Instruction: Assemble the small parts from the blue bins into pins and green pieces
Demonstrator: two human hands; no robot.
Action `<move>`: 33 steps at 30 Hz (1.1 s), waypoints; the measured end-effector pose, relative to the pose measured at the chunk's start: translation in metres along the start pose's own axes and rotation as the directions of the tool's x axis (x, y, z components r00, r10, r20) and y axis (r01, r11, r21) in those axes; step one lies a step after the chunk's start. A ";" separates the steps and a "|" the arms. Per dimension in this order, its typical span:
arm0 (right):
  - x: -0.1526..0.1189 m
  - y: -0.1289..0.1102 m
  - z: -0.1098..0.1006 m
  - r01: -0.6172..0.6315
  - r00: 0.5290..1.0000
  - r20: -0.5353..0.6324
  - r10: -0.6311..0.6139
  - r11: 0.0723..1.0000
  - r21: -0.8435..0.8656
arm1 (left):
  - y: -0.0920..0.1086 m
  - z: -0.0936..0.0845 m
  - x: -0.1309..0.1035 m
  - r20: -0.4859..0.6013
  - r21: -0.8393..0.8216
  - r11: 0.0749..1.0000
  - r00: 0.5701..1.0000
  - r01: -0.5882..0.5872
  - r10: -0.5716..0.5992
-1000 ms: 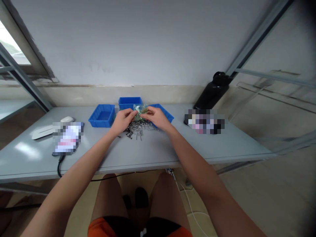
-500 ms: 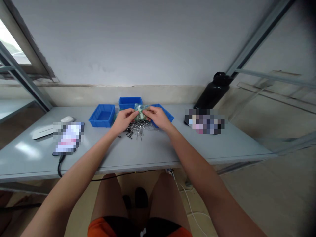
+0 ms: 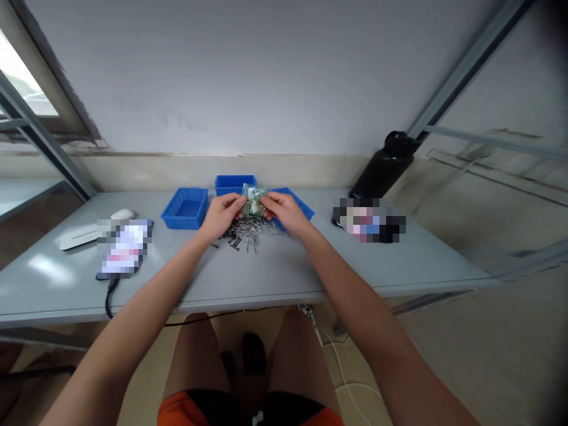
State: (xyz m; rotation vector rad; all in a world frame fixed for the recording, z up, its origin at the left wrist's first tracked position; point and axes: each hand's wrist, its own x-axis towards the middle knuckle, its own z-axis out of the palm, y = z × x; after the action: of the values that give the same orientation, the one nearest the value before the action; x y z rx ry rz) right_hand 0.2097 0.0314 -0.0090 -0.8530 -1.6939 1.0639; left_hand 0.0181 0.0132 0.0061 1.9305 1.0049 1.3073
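A small clear plastic bag (image 3: 254, 201) with green and white on it is stretched between my two hands. My left hand (image 3: 220, 216) pinches its left side, and my right hand (image 3: 287, 212) grips the right side. Just below the bag, a pile of metal screws (image 3: 249, 229) lies on the grey table (image 3: 266, 272). Three blue trays surround the hands: one at the left (image 3: 185, 208), one behind (image 3: 235, 182), and one at the right (image 3: 302, 204), partly covered by my right hand.
A black bottle (image 3: 382, 168) leans at the back right, near a blurred-out item (image 3: 368, 222). On the left are a phone (image 3: 124, 248) with a black cable, a white flat object (image 3: 80, 238) and a small white case (image 3: 123, 214).
My hands have moved slightly apart at the bag, and more of its middle now shows. The view has shifted a little.
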 end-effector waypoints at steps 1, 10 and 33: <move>0.000 -0.001 0.000 -0.005 1.000 -0.002 0.005 1.000 0.002 | -0.001 0.000 0.000 -0.004 -0.004 1.000 1.000 -0.003 0.003; 0.001 0.005 -0.004 0.011 1.000 -0.022 -0.012 1.000 -0.011 | 0.000 0.002 0.000 -0.029 -0.046 0.998 0.999 0.039 -0.040; -0.005 -0.005 0.010 0.100 0.988 -0.077 -0.132 0.941 -0.324 | 0.002 0.008 -0.003 0.032 -0.052 0.998 0.999 0.041 -0.040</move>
State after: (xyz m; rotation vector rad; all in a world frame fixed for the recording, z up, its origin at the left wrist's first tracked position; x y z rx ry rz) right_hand 0.2014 0.0223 -0.0077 -0.9777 -1.8369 0.6656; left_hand 0.0253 0.0094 0.0034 1.8757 0.9797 1.2656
